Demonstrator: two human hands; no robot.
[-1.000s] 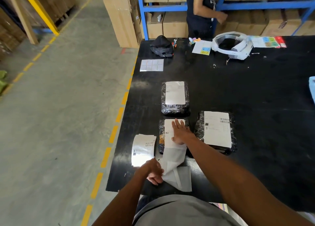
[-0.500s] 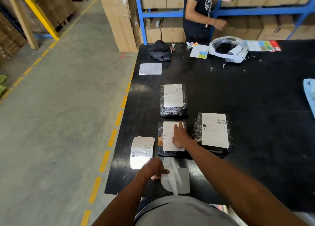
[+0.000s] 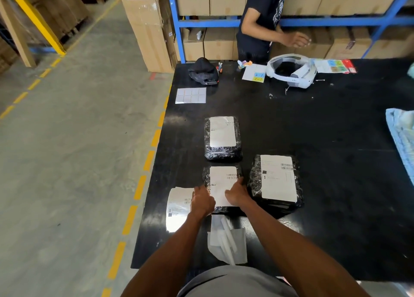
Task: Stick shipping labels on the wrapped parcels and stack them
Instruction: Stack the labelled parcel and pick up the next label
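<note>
Three parcels in black plastic wrap lie on the black table (image 3: 336,128), each with a white label on top. The near parcel (image 3: 221,184) lies between my hands. My left hand (image 3: 202,201) rests on its left side and my right hand (image 3: 237,194) on its right side, fingers flat on the label. A second parcel (image 3: 223,138) lies just behind it. A larger parcel (image 3: 276,181) lies to the right. A stack of unused labels (image 3: 178,204) sits left of my left hand, partly under it.
Peeled backing paper (image 3: 227,240) lies crumpled at the table's near edge. At the far end are a sticker sheet (image 3: 190,95), a black cap (image 3: 203,71), a white headset (image 3: 291,70) and papers. A person stands behind the table by blue shelves of boxes. A blue cloth (image 3: 403,135) lies at right.
My left hand has let go of the backing paper at the near edge and moved up onto the near parcel's left side. My right hand has slid to the label's right side.
</note>
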